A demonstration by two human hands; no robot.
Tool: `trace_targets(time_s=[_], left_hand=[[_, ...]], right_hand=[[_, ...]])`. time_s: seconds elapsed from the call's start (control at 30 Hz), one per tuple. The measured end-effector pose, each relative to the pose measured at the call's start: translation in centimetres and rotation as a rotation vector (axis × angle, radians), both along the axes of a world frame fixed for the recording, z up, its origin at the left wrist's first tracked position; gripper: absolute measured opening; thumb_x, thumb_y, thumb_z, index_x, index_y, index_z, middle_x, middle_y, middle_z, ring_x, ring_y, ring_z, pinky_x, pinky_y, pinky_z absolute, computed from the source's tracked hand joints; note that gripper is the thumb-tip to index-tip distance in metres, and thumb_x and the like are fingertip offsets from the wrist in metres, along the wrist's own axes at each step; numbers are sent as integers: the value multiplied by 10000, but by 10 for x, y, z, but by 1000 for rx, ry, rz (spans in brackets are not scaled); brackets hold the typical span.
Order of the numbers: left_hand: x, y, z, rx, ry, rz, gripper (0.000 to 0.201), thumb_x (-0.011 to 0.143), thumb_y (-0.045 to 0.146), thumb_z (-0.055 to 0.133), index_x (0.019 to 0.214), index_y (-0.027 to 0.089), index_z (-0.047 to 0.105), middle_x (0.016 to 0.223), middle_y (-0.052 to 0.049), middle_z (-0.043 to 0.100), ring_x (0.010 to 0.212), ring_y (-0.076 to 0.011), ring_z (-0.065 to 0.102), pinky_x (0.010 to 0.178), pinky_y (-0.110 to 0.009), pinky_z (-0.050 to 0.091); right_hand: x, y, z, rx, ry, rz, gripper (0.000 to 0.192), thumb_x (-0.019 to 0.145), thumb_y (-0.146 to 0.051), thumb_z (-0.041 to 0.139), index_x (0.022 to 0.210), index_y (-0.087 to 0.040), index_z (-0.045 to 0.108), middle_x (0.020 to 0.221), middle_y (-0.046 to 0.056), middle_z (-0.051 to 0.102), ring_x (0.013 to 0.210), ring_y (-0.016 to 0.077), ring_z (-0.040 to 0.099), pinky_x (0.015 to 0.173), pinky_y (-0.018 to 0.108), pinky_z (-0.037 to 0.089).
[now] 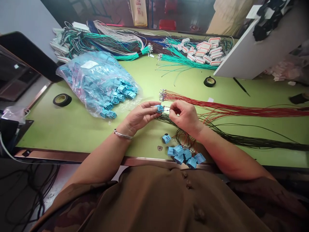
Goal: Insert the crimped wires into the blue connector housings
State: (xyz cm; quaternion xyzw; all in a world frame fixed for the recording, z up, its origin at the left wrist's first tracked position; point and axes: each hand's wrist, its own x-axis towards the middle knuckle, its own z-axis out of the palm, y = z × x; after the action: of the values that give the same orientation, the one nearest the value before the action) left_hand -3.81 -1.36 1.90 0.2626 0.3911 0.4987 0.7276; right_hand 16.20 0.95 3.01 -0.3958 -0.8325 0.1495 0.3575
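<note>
Between the fingertips of my left hand (142, 116) is a blue connector housing (160, 109), its holed face turned toward my right hand. My right hand (184, 116) is closed in a pinch on thin wires, whose terminal ends (167, 109) point at the housing. Whether the tips have entered the holes is too small to tell. Just beyond the hands lies a bundle of red wires (205, 104) with metal terminals at its left end. A bundle of black wires (236, 138) passes under my right hand. Several wired blue connectors (184, 154) lie near the table's front edge.
A clear bag (89, 80) spills blue housings at left. Black tape rolls (62, 100) (209, 81) lie on the green table (89, 138). Behind are green wire bundles (127, 57) and white connectors (205, 51). A white panel (256, 48) stands at right, near a black pen-like stick (241, 86).
</note>
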Motion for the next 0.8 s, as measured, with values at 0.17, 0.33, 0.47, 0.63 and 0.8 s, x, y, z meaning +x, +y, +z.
trace_targets(time_s=[0.17,0.33,0.47,0.63,0.8], left_hand=[[0,0,-3,16,13,-5,258,662,115,818,912,140,756,863,-55,751,823,-130,708,798,-234,568],[1,-2,-1,108,107,-8,285,620,177,870,883,159,763,841,-46,751,776,-135,697,788,-266,552],[5,-4,2,195,204,29,314,562,203,905,843,165,770,796,-38,746,729,-142,686,760,-284,536],[9,-5,3,192,195,60,324,544,214,914,828,160,766,776,-34,743,716,-139,683,736,-276,536],[13,-7,0,148,171,49,328,543,199,915,826,146,759,783,-36,745,731,-127,689,741,-252,541]], right_hand=[[0,-2,0,-26,-37,-2,99,810,-189,509,724,-200,557,692,20,601,631,135,499,637,266,398],[-2,-3,-1,-48,-97,11,80,795,-187,516,728,-205,557,698,27,607,646,148,503,656,275,397],[-2,-1,-2,-55,-101,-11,82,789,-193,518,714,-206,548,690,24,601,633,147,493,650,276,388],[-5,-3,-6,-78,-46,-1,96,796,-183,503,706,-209,523,686,18,589,639,142,496,653,269,394],[-9,-6,-11,-70,-28,-16,109,815,-187,495,712,-213,521,694,19,590,654,146,505,667,269,403]])
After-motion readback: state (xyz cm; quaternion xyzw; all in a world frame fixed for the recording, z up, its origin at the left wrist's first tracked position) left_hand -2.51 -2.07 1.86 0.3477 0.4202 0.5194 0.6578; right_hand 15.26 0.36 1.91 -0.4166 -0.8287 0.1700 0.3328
